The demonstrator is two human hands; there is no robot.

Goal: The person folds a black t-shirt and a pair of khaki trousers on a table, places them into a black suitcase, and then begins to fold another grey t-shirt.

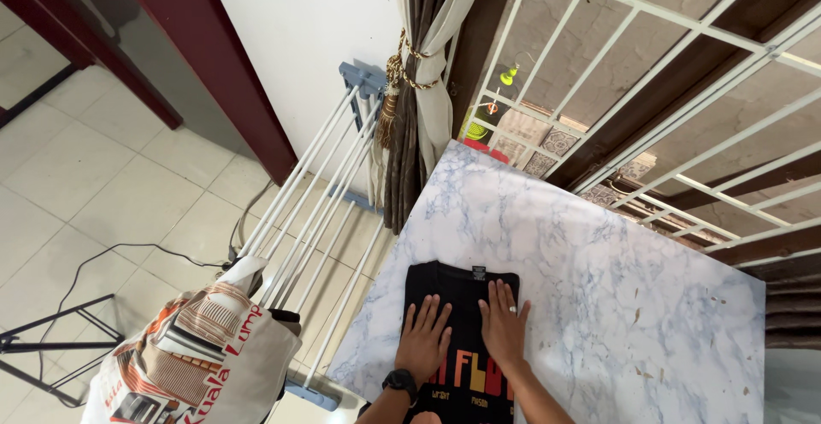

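Both hands lie flat, side by side, on a folded black T-shirt (462, 338) at the near edge of the marble-patterned table (599, 262). The left hand (423, 340), a dark watch on its wrist, and the right hand (503, 326), wearing a ring, have their fingers stretched out, gripping nothing. Left of the table stands a white drying rack (316, 210) with a printed cloth (205, 356) draped over it; beyond hangs a tied curtain (423, 73).

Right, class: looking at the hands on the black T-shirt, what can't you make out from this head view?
- Black T-shirt: lower part cut off by the bottom edge; middle covered by the left hand and right hand.
- Drying rack: near end hidden by the printed cloth draped on it.
- Marble-pattern table: near edge out of frame.
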